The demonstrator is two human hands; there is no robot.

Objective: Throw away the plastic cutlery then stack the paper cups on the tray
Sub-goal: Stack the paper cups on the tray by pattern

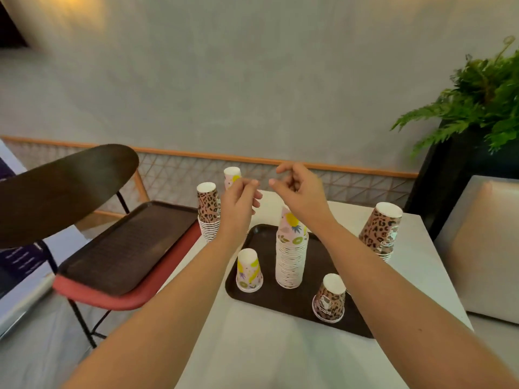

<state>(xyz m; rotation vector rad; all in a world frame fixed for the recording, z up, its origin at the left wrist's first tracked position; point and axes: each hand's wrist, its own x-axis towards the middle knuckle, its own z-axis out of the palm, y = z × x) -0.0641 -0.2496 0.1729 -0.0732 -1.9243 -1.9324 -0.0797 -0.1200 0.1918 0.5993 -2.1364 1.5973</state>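
A dark brown tray (258, 296) lies on the white table (280, 349). On it stand a tall stack of fruit-print paper cups (290, 256), a short fruit-print stack (248, 272) to its left, and a leopard-print stack (330, 300) at the front right. Off the tray, a leopard-print stack (208, 211) and a fruit-print cup (231, 175) stand at the far left, and another leopard-print stack (380, 230) leans at the right. My left hand (238, 203) and my right hand (300, 192) hover above the tall stack, fingers loosely curled, holding nothing. No cutlery is in view.
A chair with a red seat (118, 299) stands left of the table, a second dark tray (126, 245) lying on it. A dark chair back (61, 189) rises at the far left. A fern in a black planter (477, 108) and a grey block (483, 248) are at the right.
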